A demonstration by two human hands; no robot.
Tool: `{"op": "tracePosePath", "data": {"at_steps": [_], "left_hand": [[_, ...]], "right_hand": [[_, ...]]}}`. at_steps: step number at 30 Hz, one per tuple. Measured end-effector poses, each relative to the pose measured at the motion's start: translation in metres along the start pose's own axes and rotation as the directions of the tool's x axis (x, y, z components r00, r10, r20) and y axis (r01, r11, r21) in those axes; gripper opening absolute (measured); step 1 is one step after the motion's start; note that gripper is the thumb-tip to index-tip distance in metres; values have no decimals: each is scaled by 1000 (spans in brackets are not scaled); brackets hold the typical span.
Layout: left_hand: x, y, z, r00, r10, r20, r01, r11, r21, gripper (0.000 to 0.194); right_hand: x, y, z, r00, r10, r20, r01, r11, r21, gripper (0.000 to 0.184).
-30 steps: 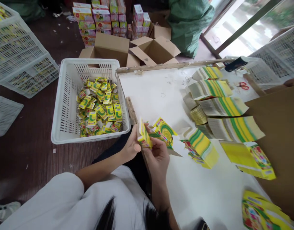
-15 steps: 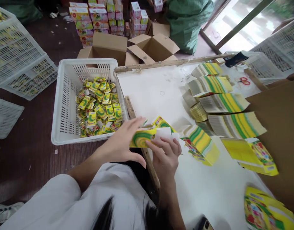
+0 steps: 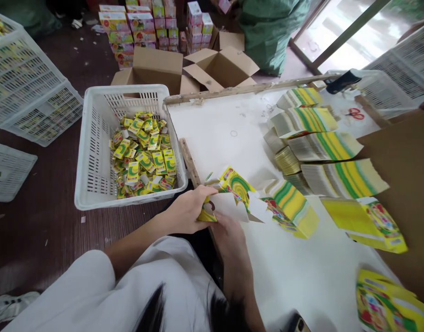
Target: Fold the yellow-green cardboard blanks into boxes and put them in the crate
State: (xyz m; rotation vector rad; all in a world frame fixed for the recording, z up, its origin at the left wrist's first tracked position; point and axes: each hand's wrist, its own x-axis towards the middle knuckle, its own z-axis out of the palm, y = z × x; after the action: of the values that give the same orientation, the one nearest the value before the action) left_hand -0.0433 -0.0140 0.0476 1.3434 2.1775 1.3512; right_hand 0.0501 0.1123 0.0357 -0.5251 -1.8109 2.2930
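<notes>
A small yellow-and-green carton (image 3: 229, 206) is held over the table's near left edge, its white inner flaps facing up and pointing right. My left hand (image 3: 184, 211) is closed around its left end. Under and in front of it, my right hand (image 3: 232, 237) grips the carton's near side, its fingertips partly hidden. Just beyond lies a flat printed carton (image 3: 238, 185). To the right, a fanned stack of flat cartons (image 3: 291, 207) leans on the white table (image 3: 288, 267).
A white plastic crate (image 3: 91, 147) with many small folded boxes stands left of the table. More carton stacks (image 3: 343, 177) lie at right, with red scissors (image 3: 356, 114) behind. A phone (image 3: 297, 322) sits at the near edge. Open cardboard boxes (image 3: 222, 69) stand beyond.
My left hand has gone from spread fingers to closed on the carton's left end. My right hand has moved lower, beneath the carton, whose white flaps now spread more to the right.
</notes>
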Motion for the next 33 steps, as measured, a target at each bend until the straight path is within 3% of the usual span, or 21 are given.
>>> {"op": "tracePosePath", "data": {"at_steps": [7, 10, 13, 15, 18, 21, 24, 27, 33], "left_hand": [[-8, -12, 8, 999, 28, -26, -26, 998, 48, 53], [-7, -15, 9, 998, -54, -30, 53, 998, -25, 46], [-5, -16, 10, 992, -123, -5, 123, 991, -49, 42], [-4, -16, 12, 986, -156, -65, 152, 987, -57, 59], [-4, -13, 12, 968, -171, -185, 171, 985, -15, 87], [-7, -10, 2, 962, -163, -219, 194, 972, 132, 67], [-8, -10, -13, 973, -136, -187, 169, 970, 175, 48], [-8, -13, -25, 982, -93, -164, 123, 975, 183, 48], [-1, -10, -31, 986, -81, -148, 108, 978, 181, 51]], "right_hand": [[4, 3, -3, 994, 65, 85, -63, 998, -28, 47], [1, 4, -2, 987, -88, 134, 113, 976, -184, 53], [-2, 2, 0, 933, -278, 226, 353, 829, -435, 62], [-2, 1, 2, 903, -356, 240, 430, 741, -516, 57], [0, 3, 0, 894, -436, 105, 420, 731, -538, 47], [2, 5, -6, 880, -470, -70, 366, 763, -532, 44], [4, 3, -13, 895, -443, 52, 386, 711, -588, 44], [7, -4, -19, 889, -418, 186, 432, 635, -641, 32], [14, -7, -24, 858, -442, 262, 493, 567, -660, 31]]}}
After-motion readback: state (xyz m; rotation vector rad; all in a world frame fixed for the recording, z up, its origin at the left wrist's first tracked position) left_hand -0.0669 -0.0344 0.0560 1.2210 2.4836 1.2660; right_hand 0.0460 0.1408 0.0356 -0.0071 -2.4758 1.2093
